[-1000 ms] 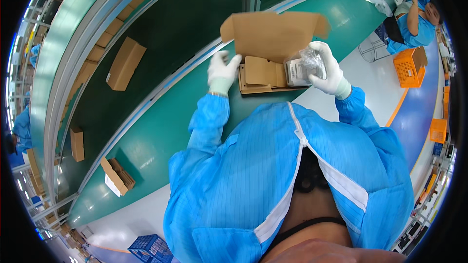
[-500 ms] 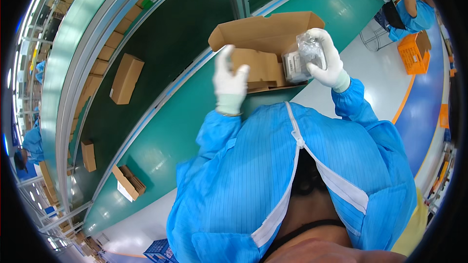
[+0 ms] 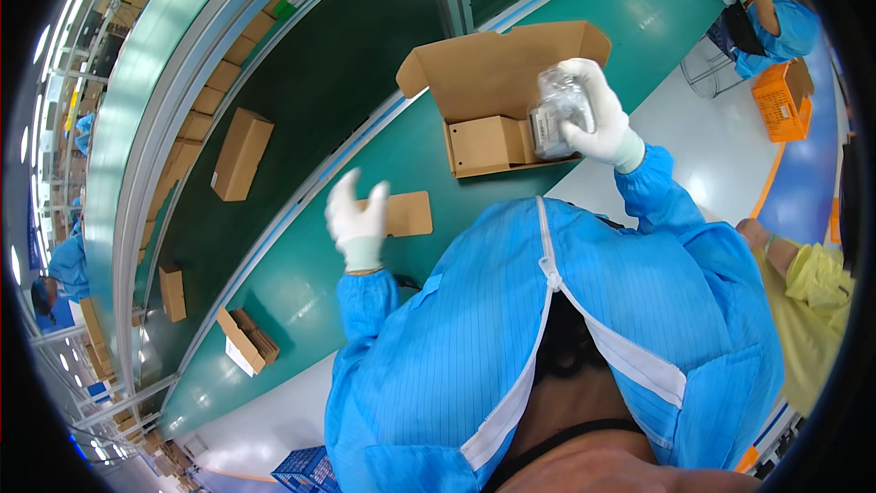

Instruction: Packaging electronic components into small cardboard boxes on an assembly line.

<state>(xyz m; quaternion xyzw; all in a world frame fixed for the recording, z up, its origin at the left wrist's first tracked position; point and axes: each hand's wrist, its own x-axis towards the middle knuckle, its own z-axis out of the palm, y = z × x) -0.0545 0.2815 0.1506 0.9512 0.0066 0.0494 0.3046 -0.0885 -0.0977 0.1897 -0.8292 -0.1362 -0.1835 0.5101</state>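
Note:
My right hand, in a white glove, grips a clear plastic bag with a grey, labelled item inside. It holds the bag over the right end of an open cardboard box with its lid folded back. A brown cardboard insert fills the left part of the box. My left hand, also gloved, is open with fingers and thumb apart. Right beside it, a flat cardboard piece lies on the green bench, partly hidden behind the hand.
Folded cardboard lies on the bench at the lower left. Beyond the metal rail, a closed carton and a smaller one sit on a dark green surface. An orange crate and a co-worker are at far right; a yellow sleeve shows nearer.
My left hand has moved away from the box, down and to the left. A flat cardboard piece now lies beside it. My right hand keeps the bag, shifted slightly left.

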